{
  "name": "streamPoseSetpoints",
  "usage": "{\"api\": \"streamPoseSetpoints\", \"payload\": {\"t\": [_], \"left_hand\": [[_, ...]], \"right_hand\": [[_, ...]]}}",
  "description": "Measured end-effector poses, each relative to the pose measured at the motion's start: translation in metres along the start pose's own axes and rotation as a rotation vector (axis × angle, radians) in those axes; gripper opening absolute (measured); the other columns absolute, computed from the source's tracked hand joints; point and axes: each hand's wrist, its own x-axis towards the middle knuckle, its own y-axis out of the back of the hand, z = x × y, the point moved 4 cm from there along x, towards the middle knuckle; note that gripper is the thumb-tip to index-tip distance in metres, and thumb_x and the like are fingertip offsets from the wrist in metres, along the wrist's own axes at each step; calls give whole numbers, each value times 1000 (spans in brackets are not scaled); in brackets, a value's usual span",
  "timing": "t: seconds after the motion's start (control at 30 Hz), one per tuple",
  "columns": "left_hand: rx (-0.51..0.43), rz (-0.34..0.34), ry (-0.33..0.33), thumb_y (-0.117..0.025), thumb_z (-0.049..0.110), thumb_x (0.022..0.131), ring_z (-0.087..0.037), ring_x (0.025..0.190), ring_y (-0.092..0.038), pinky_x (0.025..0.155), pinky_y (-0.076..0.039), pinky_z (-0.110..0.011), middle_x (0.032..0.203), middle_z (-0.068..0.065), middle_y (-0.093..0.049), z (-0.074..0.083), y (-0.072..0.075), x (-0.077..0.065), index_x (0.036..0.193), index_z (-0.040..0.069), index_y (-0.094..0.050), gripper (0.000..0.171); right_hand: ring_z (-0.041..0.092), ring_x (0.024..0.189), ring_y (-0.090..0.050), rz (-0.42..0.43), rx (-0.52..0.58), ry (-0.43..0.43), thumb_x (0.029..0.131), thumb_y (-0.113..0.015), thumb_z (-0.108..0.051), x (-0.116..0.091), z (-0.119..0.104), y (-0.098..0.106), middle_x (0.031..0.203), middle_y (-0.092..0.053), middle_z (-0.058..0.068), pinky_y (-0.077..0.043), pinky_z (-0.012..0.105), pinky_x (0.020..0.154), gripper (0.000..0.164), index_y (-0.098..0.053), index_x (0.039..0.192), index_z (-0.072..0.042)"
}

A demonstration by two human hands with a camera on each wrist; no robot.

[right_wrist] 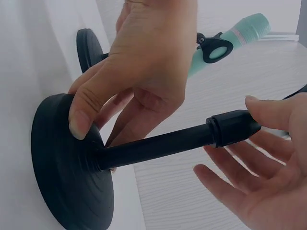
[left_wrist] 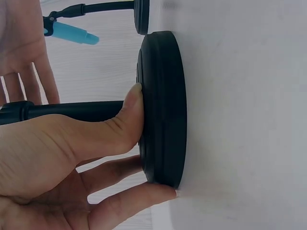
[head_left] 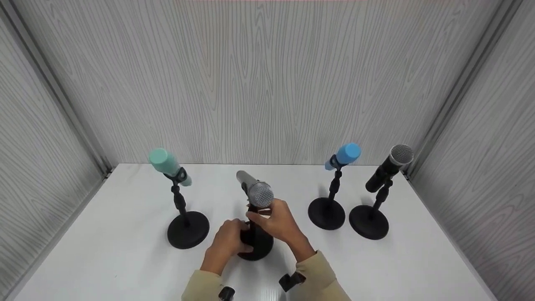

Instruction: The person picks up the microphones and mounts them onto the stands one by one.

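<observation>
A grey microphone (head_left: 260, 194) with a mesh head sits tilted in the clip of a black microphone stand (head_left: 260, 246) at the middle of the table. My left hand (head_left: 228, 238) grips the stand's round base (left_wrist: 163, 115), thumb on its upper face and fingers at its rim. Higher up, my right hand (head_left: 279, 219) holds the pole near its collar (right_wrist: 232, 128). In the right wrist view its thumb touches the collar's upper end, and the other fingers lie behind and below, loosely bent. The base stands on the white tabletop; the microphone is outside both wrist views.
To the left stands a mint-green microphone (head_left: 165, 162) on a black stand. A blue microphone (head_left: 347, 154) and a black one with a silver mesh head (head_left: 388, 167) stand at the right on similar stands. Grey wood-grain panels (head_left: 267, 83) enclose the white table (head_left: 125, 217).
</observation>
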Motion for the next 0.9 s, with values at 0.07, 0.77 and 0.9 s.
{"api": "streamPoseSetpoints", "payload": {"t": [0.07, 0.77, 0.9], "left_hand": [[6, 3, -5, -90, 14, 59, -28, 94, -63, 85, -52, -44, 95, -11, -68, 0, 0, 0, 97, 2, -69, 45], [-4, -3, 15, -90, 13, 59, -24, 92, -63, 85, -52, -42, 93, -8, -68, -2, -2, 4, 98, 3, -69, 45], [2, 7, -16, -90, 12, 58, -25, 90, -64, 83, -53, -42, 91, -8, -70, -1, -1, 4, 95, 3, -71, 42]], "right_hand": [[30, 95, -69, 45, -31, -49, 82, -72, -8, 1, 10, -1, 102, -69, 18, -57, 34, 81, 31, -63, 109, 3], [39, 105, -63, -179, -16, 53, 90, -54, 9, -1, -7, 4, 112, -64, 27, -54, 39, 89, 27, -56, 116, 12], [39, 117, -57, -244, 71, 28, 94, -48, 8, 0, -4, 5, 120, -61, 28, -50, 40, 97, 30, -52, 123, 11]]}}
